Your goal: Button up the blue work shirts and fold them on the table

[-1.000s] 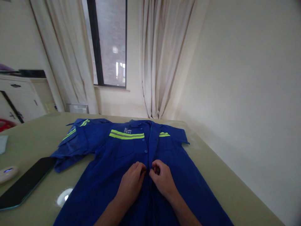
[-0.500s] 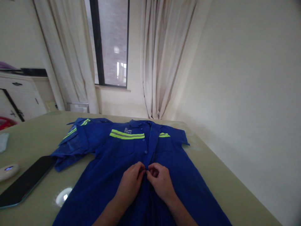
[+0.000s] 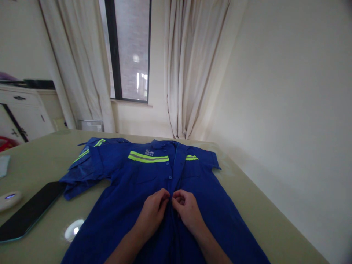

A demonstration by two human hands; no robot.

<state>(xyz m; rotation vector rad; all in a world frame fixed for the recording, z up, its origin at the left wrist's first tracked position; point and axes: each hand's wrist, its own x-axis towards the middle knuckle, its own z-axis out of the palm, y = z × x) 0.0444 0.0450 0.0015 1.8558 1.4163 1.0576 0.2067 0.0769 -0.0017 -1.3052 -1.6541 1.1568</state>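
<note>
Both left hand (image 3: 153, 214) and right hand (image 3: 189, 211) are pinching the blue garment's front opening (image 3: 171, 187) between narrowed fingers, likely needing careful edge alignment.

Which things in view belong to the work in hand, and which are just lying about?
In use:
- blue garment
- left hand
- right hand, both at its front opening

Lying about:
- flat black slab
- white rounded device
- pale item, far left

no wording is readable: the blue shirt (image 3: 137, 190) carries a small white logo (image 3: 149, 152) with blurred characters at its eleven o'clock.
</note>
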